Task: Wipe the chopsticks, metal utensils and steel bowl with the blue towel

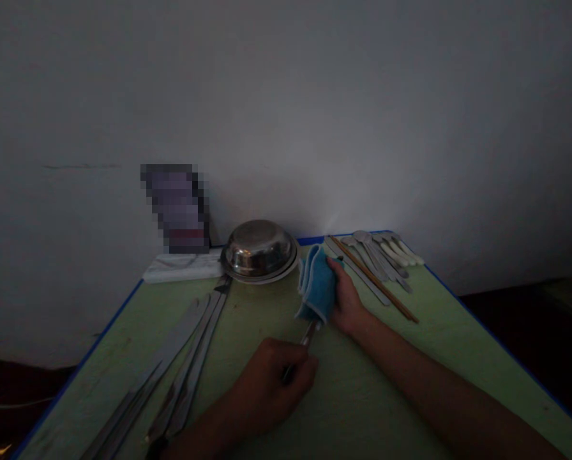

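My left hand (279,378) is closed around the handle of a slim metal utensil (309,333), held low over the front middle of the table. Its other end goes into a folded blue cloth (320,291) with a pale edge, so I cannot tell its kind. Behind and to the right, my right hand (347,300) grips that cloth around the utensil. Just beyond my right hand lie a pair of wooden chopsticks (376,282) and a flat metal knife (362,275).
Long flat metal utensils (183,364) lie at the left of the green table (362,396). A steel bowl (260,248) stands upside down at the back, beside a folded white cloth (183,267). Several spoons (369,252) and white-handled utensils (401,252) lie back right, near the wall.
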`<state>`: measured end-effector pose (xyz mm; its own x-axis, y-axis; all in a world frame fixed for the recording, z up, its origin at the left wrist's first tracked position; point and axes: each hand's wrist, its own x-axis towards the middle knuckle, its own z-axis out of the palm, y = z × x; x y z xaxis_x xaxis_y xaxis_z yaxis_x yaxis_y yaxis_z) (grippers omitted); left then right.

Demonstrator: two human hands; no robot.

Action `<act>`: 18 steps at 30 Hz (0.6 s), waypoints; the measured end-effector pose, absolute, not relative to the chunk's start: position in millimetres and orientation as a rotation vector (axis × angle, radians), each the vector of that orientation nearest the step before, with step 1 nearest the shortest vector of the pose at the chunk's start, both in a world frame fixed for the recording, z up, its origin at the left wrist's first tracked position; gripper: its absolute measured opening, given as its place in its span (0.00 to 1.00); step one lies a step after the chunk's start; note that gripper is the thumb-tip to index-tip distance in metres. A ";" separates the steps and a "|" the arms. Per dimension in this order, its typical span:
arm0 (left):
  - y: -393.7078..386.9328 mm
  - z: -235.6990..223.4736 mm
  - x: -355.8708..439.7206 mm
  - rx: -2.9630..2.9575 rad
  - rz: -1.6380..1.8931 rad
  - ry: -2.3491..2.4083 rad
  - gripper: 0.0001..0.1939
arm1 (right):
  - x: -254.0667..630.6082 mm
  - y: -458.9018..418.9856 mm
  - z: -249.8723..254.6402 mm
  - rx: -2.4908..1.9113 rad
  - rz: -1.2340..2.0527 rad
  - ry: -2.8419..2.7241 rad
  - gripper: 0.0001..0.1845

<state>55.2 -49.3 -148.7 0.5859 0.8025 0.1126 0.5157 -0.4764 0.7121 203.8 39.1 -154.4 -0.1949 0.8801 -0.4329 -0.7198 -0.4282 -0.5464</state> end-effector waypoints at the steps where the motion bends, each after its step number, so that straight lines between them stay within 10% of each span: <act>1: -48.6 -147.9 54.9 2.145 0.603 1.059 0.18 | 203.1 39.5 -154.6 -0.845 1.821 -0.262 0.17; 18: -51.2 -143.0 60.3 1.364 0.989 1.060 0.09 | 204.5 43.5 -153.1 -0.723 1.821 -0.230 0.21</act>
<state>60.3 -51.2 -143.0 0.2535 0.9673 -0.0070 0.0599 -0.0085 0.9982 204.5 43.5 -153.1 -0.2047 0.9088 -0.3636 -0.7900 -0.3727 -0.4868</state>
